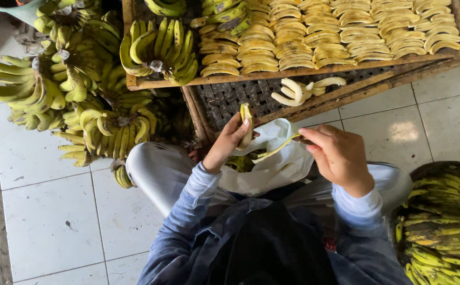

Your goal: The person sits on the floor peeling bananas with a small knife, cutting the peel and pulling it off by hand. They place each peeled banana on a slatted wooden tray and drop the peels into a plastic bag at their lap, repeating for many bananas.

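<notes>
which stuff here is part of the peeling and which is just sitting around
In use: left hand holding a banana; right hand pulling the peel strip; white bag; peeled bananas.

Lying about: green bunches; tray of slices; dark bananas.

Banana (246, 125), small, yellow-green, held upright, partly peeled. One strip of peel (275, 150) pulled off sideways, long and thin, still joined at the banana's lower end. Both above a white plastic bag (277, 169) on the lap.
</notes>
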